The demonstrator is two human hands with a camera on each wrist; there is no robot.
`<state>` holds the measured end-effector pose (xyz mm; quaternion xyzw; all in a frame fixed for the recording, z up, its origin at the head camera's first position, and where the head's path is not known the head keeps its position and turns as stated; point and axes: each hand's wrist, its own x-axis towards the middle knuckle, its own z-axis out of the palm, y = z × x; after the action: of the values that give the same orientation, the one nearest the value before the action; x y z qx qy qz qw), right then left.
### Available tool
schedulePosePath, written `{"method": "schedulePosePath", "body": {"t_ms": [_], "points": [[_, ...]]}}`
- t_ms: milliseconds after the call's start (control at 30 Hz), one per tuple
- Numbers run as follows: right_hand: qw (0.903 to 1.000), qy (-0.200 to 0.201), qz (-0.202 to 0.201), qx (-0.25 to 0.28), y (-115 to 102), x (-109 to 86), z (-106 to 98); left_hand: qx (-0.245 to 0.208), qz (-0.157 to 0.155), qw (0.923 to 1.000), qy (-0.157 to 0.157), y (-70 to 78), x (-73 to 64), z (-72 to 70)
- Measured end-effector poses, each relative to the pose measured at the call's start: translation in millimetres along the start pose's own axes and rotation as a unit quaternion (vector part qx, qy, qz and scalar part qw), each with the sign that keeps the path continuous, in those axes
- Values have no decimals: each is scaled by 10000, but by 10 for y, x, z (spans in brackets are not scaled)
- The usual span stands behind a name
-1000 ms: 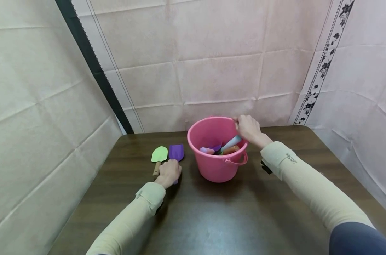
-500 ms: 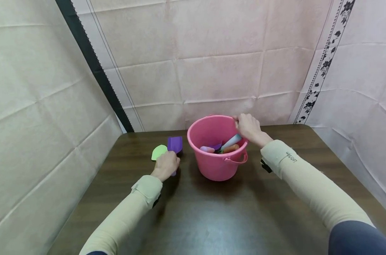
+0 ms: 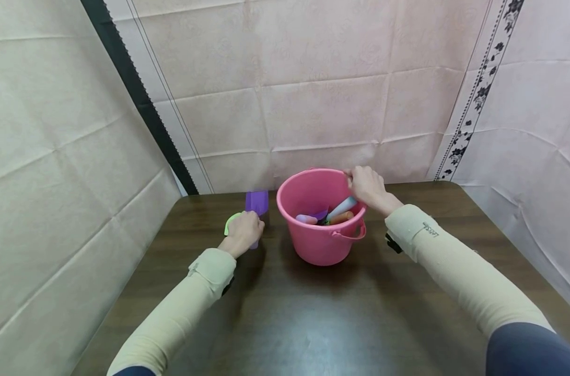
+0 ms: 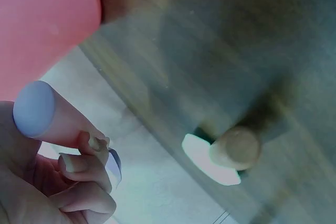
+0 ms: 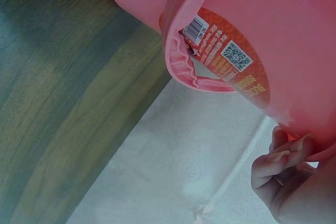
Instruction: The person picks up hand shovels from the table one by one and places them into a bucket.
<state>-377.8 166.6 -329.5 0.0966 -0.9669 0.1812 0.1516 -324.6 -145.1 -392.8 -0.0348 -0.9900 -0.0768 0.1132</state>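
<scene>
In the head view my left hand (image 3: 243,231) grips a small shovel with a purple blade (image 3: 257,201), raised off the table left of the pink bucket (image 3: 322,248). The left wrist view shows its pinkish, pale-ended handle (image 4: 68,119) in the curled fingers. A light green shovel (image 4: 202,156) with a tan handle lies on the table below that hand, mostly hidden in the head view. My right hand (image 3: 368,189) holds the bucket's right rim, fingertips on the outer wall in the right wrist view. Inside the upright bucket are several handled tools, including one with a pale blue handle (image 3: 342,208).
The brown wooden table (image 3: 285,324) ends at a back edge just behind the bucket. Pale cloth sheets (image 3: 322,115) hang behind it and at both sides. The bucket's pink carrying handle (image 3: 352,235) hangs down on its front right.
My left hand has lifted the purple shovel and moved it slightly away from me, covering more of the green shovel. My right hand stays on the bucket rim.
</scene>
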Motion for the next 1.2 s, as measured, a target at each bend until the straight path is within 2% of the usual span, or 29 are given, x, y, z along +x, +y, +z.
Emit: {"method": "schedulePosePath", "body": {"t_ms": [300,767,967,1200], "points": [[10000,-26,40,6,-1,15,-15,59,-135,9999,11,68,65,-197],[10000,14,23,38,-3,8,-13,77,-147,9998,66,192,178,-530],[10000,-16,11,13,-2,-5,1,28,-47,9999,95,244,198,-691],[10000,7,16,10,-2,-7,4,-17,72,10000,18,294,199,-802]]}}
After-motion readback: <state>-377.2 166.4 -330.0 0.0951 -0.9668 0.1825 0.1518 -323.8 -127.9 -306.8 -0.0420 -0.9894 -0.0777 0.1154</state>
